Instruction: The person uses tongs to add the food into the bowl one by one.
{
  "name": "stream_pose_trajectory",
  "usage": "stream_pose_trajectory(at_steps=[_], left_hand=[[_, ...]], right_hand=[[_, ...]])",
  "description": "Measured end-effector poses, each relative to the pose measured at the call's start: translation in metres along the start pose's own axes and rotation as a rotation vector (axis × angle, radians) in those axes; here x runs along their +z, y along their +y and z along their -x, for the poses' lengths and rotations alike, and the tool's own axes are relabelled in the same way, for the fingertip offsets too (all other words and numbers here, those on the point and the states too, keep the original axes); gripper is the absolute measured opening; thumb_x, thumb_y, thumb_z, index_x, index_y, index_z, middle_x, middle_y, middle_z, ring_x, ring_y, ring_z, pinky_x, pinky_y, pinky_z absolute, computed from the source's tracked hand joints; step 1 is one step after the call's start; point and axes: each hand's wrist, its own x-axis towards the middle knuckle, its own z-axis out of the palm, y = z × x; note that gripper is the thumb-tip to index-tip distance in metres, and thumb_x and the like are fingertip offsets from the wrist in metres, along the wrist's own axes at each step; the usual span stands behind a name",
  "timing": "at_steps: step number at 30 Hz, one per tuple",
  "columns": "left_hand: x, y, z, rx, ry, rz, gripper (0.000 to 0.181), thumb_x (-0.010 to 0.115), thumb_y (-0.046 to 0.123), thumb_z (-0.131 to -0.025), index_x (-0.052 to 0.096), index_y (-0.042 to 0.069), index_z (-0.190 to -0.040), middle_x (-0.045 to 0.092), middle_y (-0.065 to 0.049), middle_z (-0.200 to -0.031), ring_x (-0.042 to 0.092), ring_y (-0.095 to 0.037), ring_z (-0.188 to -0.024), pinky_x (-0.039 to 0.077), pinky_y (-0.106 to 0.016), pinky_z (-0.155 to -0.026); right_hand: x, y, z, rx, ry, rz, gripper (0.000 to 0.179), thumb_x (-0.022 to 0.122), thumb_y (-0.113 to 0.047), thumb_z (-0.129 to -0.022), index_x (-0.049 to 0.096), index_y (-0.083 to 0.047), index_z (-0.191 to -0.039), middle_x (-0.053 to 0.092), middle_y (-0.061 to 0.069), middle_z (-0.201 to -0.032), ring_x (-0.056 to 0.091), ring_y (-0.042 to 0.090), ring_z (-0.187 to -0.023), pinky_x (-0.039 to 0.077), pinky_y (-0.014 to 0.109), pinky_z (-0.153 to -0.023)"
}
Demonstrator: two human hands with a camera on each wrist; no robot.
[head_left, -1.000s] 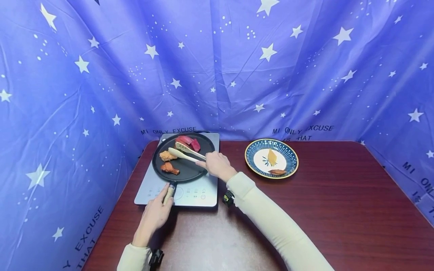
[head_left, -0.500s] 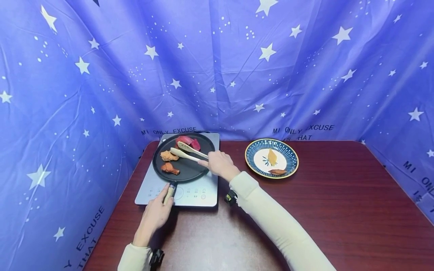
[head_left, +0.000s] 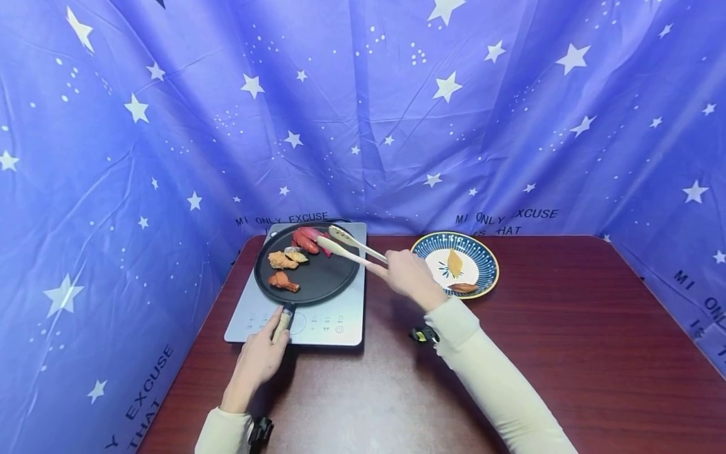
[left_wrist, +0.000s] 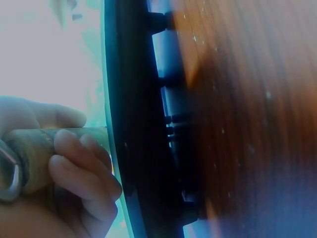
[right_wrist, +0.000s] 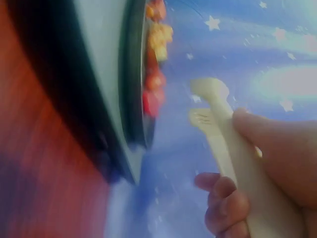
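My left hand (head_left: 263, 358) grips the wooden handle (head_left: 282, 328) of a flat black frying pan (head_left: 323, 284); in the left wrist view its fingers (left_wrist: 81, 173) wrap round that handle. With my right hand (head_left: 411, 277) I hold cream tongs (head_left: 354, 255), whose tips are spread with nothing between them, above the pan's back right rim. In the pan lie a brown drumstick (head_left: 283, 282), a golden fried chicken piece (head_left: 280, 260), a small yellow-and-grey piece (head_left: 297, 255) touching it, and red meat pieces (head_left: 306, 239) at the back, partly behind the tongs.
The pan sits on a silver induction cooktop (head_left: 340, 331) at the table's back left. Right of it, a blue-patterned plate (head_left: 490, 271) holds a yellow diamond-shaped piece (head_left: 455, 263) and a brown piece (head_left: 464, 288). A starry blue curtain (head_left: 363, 126) hangs behind the table (head_left: 567, 328).
My right hand has drawn the tongs up and to the right, away from the chicken, and their tips stand wider apart. The small yellow-and-grey piece now shows beside the chicken. My left hand stays put.
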Motion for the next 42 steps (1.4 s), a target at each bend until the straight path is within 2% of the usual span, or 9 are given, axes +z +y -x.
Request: stream_pose_trajectory(at_steps=[6,13,17,22,26,33,37,42], left_hand=[[0.0,0.002,-0.001,0.0,0.002,0.008,0.056,0.048,0.031,-0.094,0.037,0.018,-0.147,0.061,-0.023,-0.116,0.055,-0.028,-0.076,0.044,-0.048,-0.069],[0.001,0.002,0.0,-0.009,0.004,-0.001,0.056,0.048,0.031,-0.094,0.037,0.018,-0.147,0.06,-0.023,-0.117,0.056,-0.028,-0.078,0.044,-0.049,-0.071],[0.0,0.001,0.001,-0.009,0.002,0.005,0.056,0.049,0.03,-0.094,0.037,0.017,-0.147,0.061,-0.023,-0.115,0.055,-0.028,-0.076,0.044,-0.049,-0.07],[0.0,0.001,0.0,-0.013,-0.003,0.009,0.056,0.049,0.031,-0.094,0.037,0.018,-0.147,0.062,-0.022,-0.113,0.054,-0.028,-0.074,0.043,-0.048,-0.068],[-0.001,0.0,0.0,-0.007,0.001,0.007,0.056,0.049,0.03,-0.094,0.038,0.017,-0.147,0.061,-0.024,-0.113,0.056,-0.029,-0.076,0.044,-0.049,-0.07],[-0.002,0.0,0.0,-0.003,0.003,0.003,0.055,0.05,0.03,-0.094,0.038,0.018,-0.147,0.061,-0.024,-0.114,0.056,-0.029,-0.077,0.044,-0.049,-0.07],[-0.001,0.0,-0.001,0.001,0.004,0.009,0.055,0.05,0.03,-0.094,0.038,0.018,-0.147,0.06,-0.024,-0.117,0.057,-0.03,-0.08,0.044,-0.05,-0.073],[0.0,0.0,-0.001,-0.008,0.008,0.009,0.055,0.049,0.031,-0.094,0.038,0.018,-0.147,0.06,-0.024,-0.116,0.057,-0.03,-0.081,0.044,-0.05,-0.073]], right_hand=[[-0.017,0.04,0.023,0.057,0.006,0.01,0.048,0.055,-0.052,-0.089,0.054,-0.01,-0.068,0.05,0.005,-0.058,0.05,0.024,-0.051,0.039,0.04,-0.045],[-0.027,0.089,0.052,0.147,0.013,0.007,0.048,0.052,-0.053,-0.09,0.051,-0.01,-0.069,0.048,0.006,-0.059,0.05,0.025,-0.054,0.037,0.04,-0.046],[-0.032,0.111,0.065,0.223,0.0,0.007,0.051,0.049,-0.056,-0.09,0.052,-0.008,-0.071,0.053,0.011,-0.064,0.053,0.028,-0.057,0.037,0.042,-0.045],[-0.033,0.135,0.078,0.274,-0.008,0.027,0.054,0.043,-0.052,-0.094,0.057,-0.003,-0.078,0.06,0.025,-0.08,0.059,0.038,-0.067,0.041,0.048,-0.051],[-0.031,0.147,0.085,0.308,-0.03,0.025,0.054,0.039,-0.051,-0.096,0.055,-0.005,-0.073,0.059,0.025,-0.077,0.058,0.039,-0.067,0.041,0.05,-0.052],[-0.027,0.156,0.093,0.365,-0.054,0.022,0.052,0.043,-0.051,-0.094,0.047,-0.007,-0.067,0.057,0.022,-0.073,0.057,0.037,-0.065,0.04,0.048,-0.051],[-0.024,0.16,0.095,0.379,-0.043,0.029,0.053,0.046,-0.051,-0.093,0.052,-0.003,-0.073,0.056,0.021,-0.071,0.056,0.036,-0.063,0.039,0.047,-0.05],[-0.019,0.164,0.095,0.362,0.009,0.064,0.051,0.05,-0.047,-0.092,0.052,0.002,-0.079,0.056,0.024,-0.069,0.055,0.037,-0.06,0.039,0.048,-0.048]])
